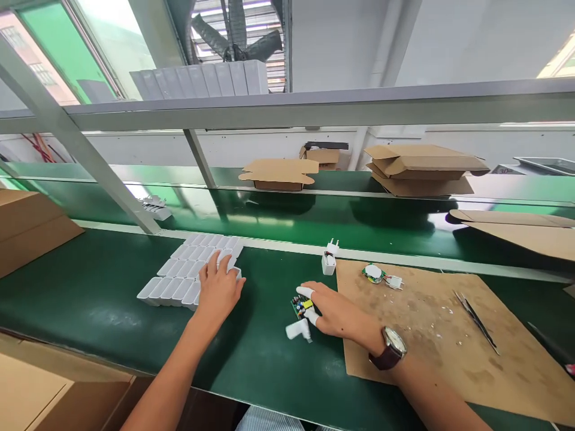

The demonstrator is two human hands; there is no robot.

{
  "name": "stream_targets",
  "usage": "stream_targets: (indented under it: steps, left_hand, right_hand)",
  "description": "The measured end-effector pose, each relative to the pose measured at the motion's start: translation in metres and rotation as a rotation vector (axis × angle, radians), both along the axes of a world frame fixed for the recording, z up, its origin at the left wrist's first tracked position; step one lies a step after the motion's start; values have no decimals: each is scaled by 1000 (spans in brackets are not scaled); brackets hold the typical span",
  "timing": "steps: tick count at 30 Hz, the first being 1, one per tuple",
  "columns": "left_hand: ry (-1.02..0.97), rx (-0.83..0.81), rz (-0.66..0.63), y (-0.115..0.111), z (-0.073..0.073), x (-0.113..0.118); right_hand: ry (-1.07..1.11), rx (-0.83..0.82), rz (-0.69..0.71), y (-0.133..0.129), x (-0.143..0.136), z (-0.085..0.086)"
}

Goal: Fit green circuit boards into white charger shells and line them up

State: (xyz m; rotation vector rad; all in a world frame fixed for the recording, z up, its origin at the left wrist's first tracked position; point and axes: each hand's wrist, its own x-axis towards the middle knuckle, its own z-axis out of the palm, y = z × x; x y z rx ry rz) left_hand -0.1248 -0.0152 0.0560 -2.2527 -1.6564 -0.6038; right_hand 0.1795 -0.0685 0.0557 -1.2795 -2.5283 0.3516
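Prob. case-pickup step: R hand [335,310] has PCB [297,304] betw. near-closed thumb & index on bench [260,365], L hand [218,288] half-open at its approx. 10 o'clock over white cases [177,277], grip can't tell; next needs one case separated cleanly.

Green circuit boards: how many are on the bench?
2: the near board at the right hand, and the far board on the brown sheet. The upright white casing may hide another.

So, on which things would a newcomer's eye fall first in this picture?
Probably on the rows of white plastic cases by the left hand, then the small green circuit board at the right hand. The large dark-bladed fan stands out high behind.
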Motion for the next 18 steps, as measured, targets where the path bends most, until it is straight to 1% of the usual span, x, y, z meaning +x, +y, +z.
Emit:
stream_targets:
  steps: [1, 3, 5, 7, 9, 11, 13, 16, 18]
  left_hand:
    - [-24, -21, -41, 3, 0, 9]
    - [-97, -84, -158, 7, -1, 28]
    - [-149, -159, -275, 9, -5, 48]
    - [-161, -208, -347, 10, -9, 65]
    - [-158, -226, -385, 10, -14, 78]
    - [-199, -252, -401, 11, -17, 85]
    - [-296, -320, -383, 11, -21, 88]
    - [-482, -457, -364, 9, -27, 85]
    - [-582, -523, -418, 8, -31, 79]
  right_hand:
    - [29, 30, -22, -1, -1, 0]
    - [18, 67, -118, -4, -4, 0]
    - [-23, 57, -182, -8, -8, -1]
    - [-26, 32, -166, -13, -8, -4]
    - [16, 8, -110, -16, -3, -8]
    - [75, -19, -81, -17, 4, -12]
    - [116, -39, -87, -17, 11, -16]
    - [149, -43, -106, -16, 16, -20]
    - [191, -33, -110, -15, 17, -20]
